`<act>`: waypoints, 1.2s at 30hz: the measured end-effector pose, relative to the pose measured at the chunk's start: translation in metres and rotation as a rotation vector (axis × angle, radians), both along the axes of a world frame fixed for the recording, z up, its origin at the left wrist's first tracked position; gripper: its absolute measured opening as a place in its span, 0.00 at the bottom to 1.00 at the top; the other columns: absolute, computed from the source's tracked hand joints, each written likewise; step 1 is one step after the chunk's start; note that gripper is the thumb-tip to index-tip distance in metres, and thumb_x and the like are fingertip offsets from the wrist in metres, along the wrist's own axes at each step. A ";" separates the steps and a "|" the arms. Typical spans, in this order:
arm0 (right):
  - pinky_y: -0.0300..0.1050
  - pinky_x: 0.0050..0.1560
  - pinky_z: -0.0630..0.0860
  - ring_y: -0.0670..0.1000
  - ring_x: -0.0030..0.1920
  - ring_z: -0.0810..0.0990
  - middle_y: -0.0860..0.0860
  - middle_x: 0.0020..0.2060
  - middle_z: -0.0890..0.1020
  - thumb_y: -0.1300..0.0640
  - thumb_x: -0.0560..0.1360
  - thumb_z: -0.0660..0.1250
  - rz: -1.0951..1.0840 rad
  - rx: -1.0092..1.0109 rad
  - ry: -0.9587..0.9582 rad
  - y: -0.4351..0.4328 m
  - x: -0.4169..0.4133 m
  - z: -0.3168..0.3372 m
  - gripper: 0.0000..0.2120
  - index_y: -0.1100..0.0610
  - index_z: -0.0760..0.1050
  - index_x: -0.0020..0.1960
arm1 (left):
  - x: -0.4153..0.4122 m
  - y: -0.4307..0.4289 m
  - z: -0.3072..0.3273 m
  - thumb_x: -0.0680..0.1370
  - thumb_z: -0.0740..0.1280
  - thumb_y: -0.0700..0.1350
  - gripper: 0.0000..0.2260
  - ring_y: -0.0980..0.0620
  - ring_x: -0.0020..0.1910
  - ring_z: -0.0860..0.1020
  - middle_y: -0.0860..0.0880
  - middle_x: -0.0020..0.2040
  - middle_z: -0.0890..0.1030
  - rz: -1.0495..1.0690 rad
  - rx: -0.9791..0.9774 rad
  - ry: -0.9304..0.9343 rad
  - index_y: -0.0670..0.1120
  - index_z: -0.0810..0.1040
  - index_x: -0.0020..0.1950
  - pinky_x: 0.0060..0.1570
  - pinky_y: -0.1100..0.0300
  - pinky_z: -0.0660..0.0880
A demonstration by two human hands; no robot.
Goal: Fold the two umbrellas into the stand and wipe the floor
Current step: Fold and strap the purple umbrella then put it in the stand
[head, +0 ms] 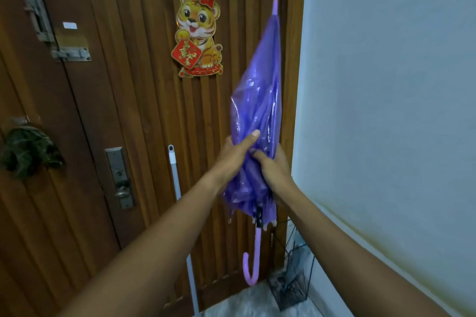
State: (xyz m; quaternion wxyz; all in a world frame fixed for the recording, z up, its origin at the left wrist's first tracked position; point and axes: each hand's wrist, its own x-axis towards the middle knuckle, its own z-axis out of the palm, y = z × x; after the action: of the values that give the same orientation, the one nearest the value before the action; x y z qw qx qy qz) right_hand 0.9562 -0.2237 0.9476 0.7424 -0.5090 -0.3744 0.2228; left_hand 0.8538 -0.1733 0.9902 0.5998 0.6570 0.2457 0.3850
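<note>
A translucent purple umbrella (pixel 260 100) is held upright in front of the wooden door, its tip up and its pink hooked handle (pixel 251 269) hanging down. The canopy is collapsed and loosely bunched. My left hand (pixel 235 156) grips the folds from the left, thumb across the fabric. From the right, my right hand (pixel 274 168) clasps the same bunched canopy. A black wire umbrella stand (pixel 293 283) sits on the floor below, in the corner between door and wall. I see no second umbrella.
A white mop pole (pixel 177 188) leans against the wooden door (pixel 123 110). The door carries a tiger decoration (pixel 198 36), a lock plate with knob (pixel 121 180) and a dark cloth (pixel 28 152) on the left. A pale wall (pixel 386 85) closes the right side.
</note>
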 end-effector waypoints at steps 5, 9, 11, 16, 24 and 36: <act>0.58 0.70 0.69 0.53 0.68 0.66 0.49 0.65 0.68 0.39 0.69 0.71 -0.144 -0.403 -0.539 -0.015 0.021 -0.007 0.26 0.43 0.71 0.65 | 0.017 0.011 -0.015 0.72 0.74 0.50 0.17 0.47 0.49 0.85 0.45 0.50 0.87 -0.117 -0.133 -0.016 0.43 0.84 0.57 0.53 0.52 0.81; 0.60 0.75 0.61 0.56 0.77 0.56 0.49 0.77 0.56 0.28 0.58 0.74 -0.176 -0.542 -0.754 -0.026 0.043 -0.003 0.52 0.44 0.58 0.75 | 0.038 0.020 -0.028 0.68 0.67 0.46 0.16 0.43 0.48 0.82 0.42 0.48 0.85 -0.113 -0.221 -0.067 0.40 0.84 0.52 0.52 0.49 0.79; 0.57 0.70 0.70 0.52 0.72 0.67 0.47 0.73 0.63 0.29 0.53 0.78 -0.137 -0.434 -0.658 -0.020 0.053 -0.007 0.61 0.43 0.51 0.77 | 0.052 0.022 -0.030 0.69 0.64 0.45 0.17 0.41 0.51 0.81 0.41 0.50 0.84 -0.172 -0.262 -0.113 0.40 0.82 0.54 0.54 0.49 0.78; 0.51 0.58 0.81 0.47 0.57 0.80 0.43 0.61 0.77 0.43 0.59 0.81 -0.111 -0.387 -0.608 -0.012 0.089 -0.009 0.52 0.43 0.59 0.76 | 0.086 0.016 -0.025 0.74 0.58 0.41 0.15 0.46 0.44 0.84 0.43 0.46 0.85 -0.241 -0.377 -0.165 0.40 0.82 0.52 0.43 0.55 0.81; 0.46 0.45 0.78 0.52 0.45 0.80 0.50 0.54 0.82 0.53 0.67 0.74 -0.291 -0.639 -0.948 -0.011 0.170 0.000 0.31 0.46 0.67 0.68 | 0.126 0.024 -0.042 0.63 0.72 0.63 0.47 0.42 0.71 0.59 0.45 0.72 0.61 0.628 0.478 0.438 0.51 0.57 0.76 0.67 0.42 0.60; 0.55 0.62 0.68 0.51 0.59 0.77 0.45 0.58 0.82 0.37 0.65 0.74 -0.255 -0.606 -1.581 0.015 0.231 0.053 0.31 0.44 0.73 0.64 | 0.195 0.060 -0.034 0.70 0.68 0.62 0.21 0.49 0.50 0.80 0.51 0.51 0.81 0.501 1.371 0.837 0.51 0.73 0.56 0.55 0.51 0.72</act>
State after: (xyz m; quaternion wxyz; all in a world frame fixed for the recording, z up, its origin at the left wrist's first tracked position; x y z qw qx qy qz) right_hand 1.1875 -0.2090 1.0003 0.1143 -0.7295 -0.6463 -0.1926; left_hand 1.0484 -0.1134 0.9566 -0.1762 0.8904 0.2983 0.2954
